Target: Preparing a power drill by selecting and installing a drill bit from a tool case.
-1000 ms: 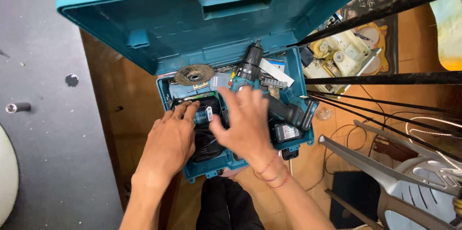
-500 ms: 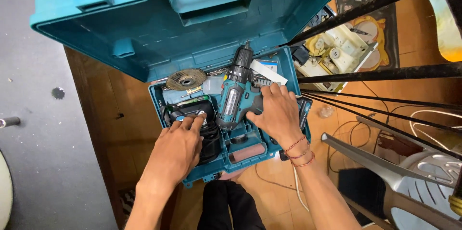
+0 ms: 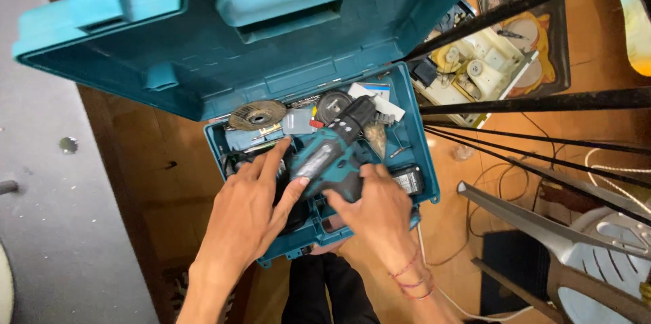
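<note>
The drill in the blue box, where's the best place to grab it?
Probably the handle of the drill, the thick teal-and-black part near the right hand, coming from the near side. The drill lies tilted with its black nose pointing away toward the lid of the case, so the handle end faces the person. The left hand steadies its side.

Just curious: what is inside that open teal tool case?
A teal drill, a round grinding disc, a black battery and small bits. Both hands cover whatever lies beneath.
</note>
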